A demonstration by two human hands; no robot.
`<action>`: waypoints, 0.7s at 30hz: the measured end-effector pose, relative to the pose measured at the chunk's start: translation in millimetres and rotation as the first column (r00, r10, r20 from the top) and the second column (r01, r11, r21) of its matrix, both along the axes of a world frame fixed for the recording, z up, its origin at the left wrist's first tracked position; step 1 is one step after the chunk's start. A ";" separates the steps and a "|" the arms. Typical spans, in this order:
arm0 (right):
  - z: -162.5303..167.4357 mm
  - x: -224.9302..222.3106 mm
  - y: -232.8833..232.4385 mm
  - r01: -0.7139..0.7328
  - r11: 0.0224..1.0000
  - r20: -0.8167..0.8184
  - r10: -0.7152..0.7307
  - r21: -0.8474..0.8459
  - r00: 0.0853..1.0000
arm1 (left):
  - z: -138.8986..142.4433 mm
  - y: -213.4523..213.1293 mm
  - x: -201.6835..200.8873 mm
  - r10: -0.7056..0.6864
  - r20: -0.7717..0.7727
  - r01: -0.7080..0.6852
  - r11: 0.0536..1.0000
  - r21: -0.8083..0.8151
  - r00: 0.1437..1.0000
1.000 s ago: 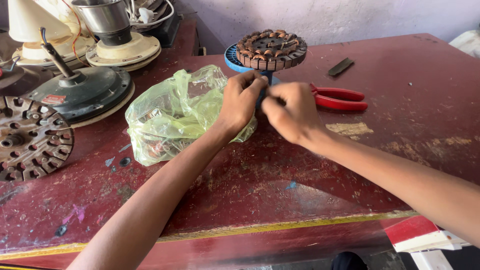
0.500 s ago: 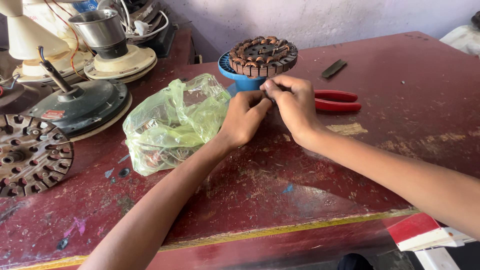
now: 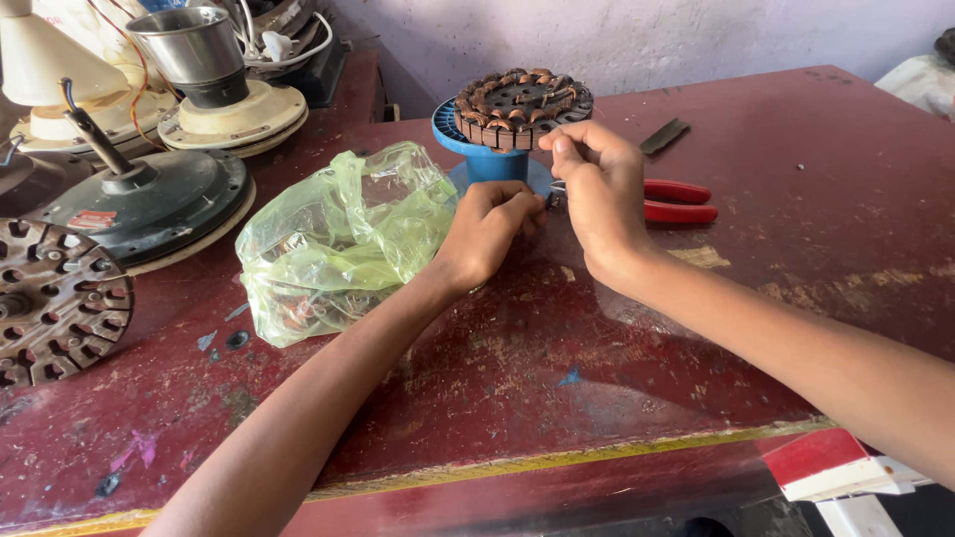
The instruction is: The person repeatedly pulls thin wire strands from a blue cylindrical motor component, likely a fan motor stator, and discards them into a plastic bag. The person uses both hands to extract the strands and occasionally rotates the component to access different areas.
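**Fig. — Hands closing in at the base of a wound stator**

Change since approx. 1 s ago: both hands have drifted from mid-table toward the stator point(image 3: 524, 95), now meeting just in front of its blue plastic stand point(image 3: 484, 157); judged, the work has moved onto the stator's leads. Left hand point(image 3: 490, 231): fingers curled shut, pinching something small, too small to identify. Right hand point(image 3: 597, 189): fingers bunched closed just below the stator rim, tips touching the left hand's; what it grips cannot be told. Stator: ring of laminated steel w/ coppery windings, on the stand. Right of stator: red-handled pliers point(image 3: 678, 201). Left of it: crinkled translucent green bag point(image 3: 338, 239), then a dark domed fan motor housing point(image 3: 149, 199). Table point(image 3: 796, 278): scuffed maroon paint.
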State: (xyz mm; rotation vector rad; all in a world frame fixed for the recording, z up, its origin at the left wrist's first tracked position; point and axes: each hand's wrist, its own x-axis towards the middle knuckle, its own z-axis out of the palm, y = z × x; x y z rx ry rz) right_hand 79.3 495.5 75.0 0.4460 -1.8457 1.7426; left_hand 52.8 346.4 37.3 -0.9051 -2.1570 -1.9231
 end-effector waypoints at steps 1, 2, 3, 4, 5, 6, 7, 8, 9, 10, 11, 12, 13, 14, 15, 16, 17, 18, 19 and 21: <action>0.2 0.2 0.0 -0.020 1.000 0.004 0.020 0.002 1.000 | -0.4 -0.2 0.2 -0.012 0.004 0.012 1.000 0.019 1.000; 0.8 0.4 -0.4 -0.023 1.000 0.004 0.023 0.001 1.000 | -0.4 -0.3 -0.2 0.000 -0.018 0.001 1.000 0.023 1.000; 1.2 1.4 -1.2 -0.025 1.000 0.004 0.025 0.001 1.000 | -0.8 -0.5 -0.4 0.011 -0.040 -0.010 1.000 0.027 0.999; 2.2 2.7 -2.1 -0.027 1.000 0.003 0.027 0.001 1.000 | -0.8 -0.8 -1.0 0.022 -0.063 -0.020 0.999 0.031 0.998; 3.4 4.4 -3.1 -0.018 1.000 -0.004 0.018 0.008 1.000 | -0.8 -0.6 -1.9 0.017 -0.055 -0.015 0.999 0.037 0.998; 4.6 6.5 -4.5 -0.010 1.000 -0.011 0.010 0.015 1.000 | -0.8 -0.6 -2.7 0.012 -0.046 -0.010 0.999 0.041 0.999; 6.1 8.7 -5.9 -0.001 1.000 -0.018 0.001 0.022 1.000 | -0.8 -0.6 -3.6 0.006 -0.038 -0.005 0.999 0.047 0.999; 8.0 10.8 -6.3 0.034 0.999 0.079 -0.033 -0.007 0.996 | -0.3 -0.6 -4.9 -0.042 0.017 0.041 0.996 0.083 0.999; 10.3 12.8 -5.9 0.070 0.997 0.176 -0.063 -0.031 0.982 | 0.7 -0.9 -6.3 -0.092 0.070 0.083 0.989 0.122 0.993; 11.9 14.4 -6.0 0.106 0.993 0.275 -0.088 -0.051 0.957 | 1.3 -1.3 -7.3 -0.142 0.123 0.121 0.979 0.164 0.982; 13.3 15.8 -5.1 0.068 0.993 0.312 -0.035 -0.095 0.949 | 1.4 -1.6 -7.6 -0.158 0.142 0.131 0.974 0.183 0.977; 15.5 16.3 -2.7 0.033 0.990 0.343 0.018 -0.141 0.939 | 1.9 -1.8 -8.2 -0.174 0.155 0.142 0.969 0.201 0.972; 17.5 15.8 -0.5 -0.002 0.982 0.368 0.072 -0.188 0.927 | 2.7 -1.8 -9.0 -0.191 0.167 0.153 0.964 0.217 0.967; 18.4 15.0 1.0 -0.016 0.978 0.374 0.094 -0.206 0.923 | 3.3 -1.8 -9.6 -0.189 0.161 0.152 0.964 0.219 0.969; 17.9 14.8 2.5 -0.028 0.974 0.383 0.115 -0.225 0.917 | 2.6 -1.3 -8.9 -0.188 0.160 0.151 0.964 0.221 0.969; 18.3 13.5 4.2 -0.039 0.969 0.386 0.134 -0.243 0.913 | 2.6 -0.7 -8.9 -0.189 0.153 0.153 0.963 0.222 0.970; 18.6 11.9 5.4 -0.032 0.966 0.403 0.136 -0.255 0.905 | 2.5 -0.4 -9.0 -0.192 0.137 0.160 0.963 0.216 0.972; 18.2 10.9 6.3 -0.024 0.963 0.422 0.139 -0.267 0.896 | 1.8 0.0 -8.5 -0.194 0.124 0.165 0.963 0.212 0.973; 18.1 9.8 7.0 -0.017 0.960 0.440 0.144 -0.279 0.886 | 1.4 0.0 -8.7 -0.195 0.111 0.169 0.964 0.206 0.975; 18.4 8.7 7.9 -0.019 0.958 0.440 0.149 -0.286 0.885 | 0.3 -0.1 -8.9 -0.182 0.117 0.157 0.968 0.195 0.976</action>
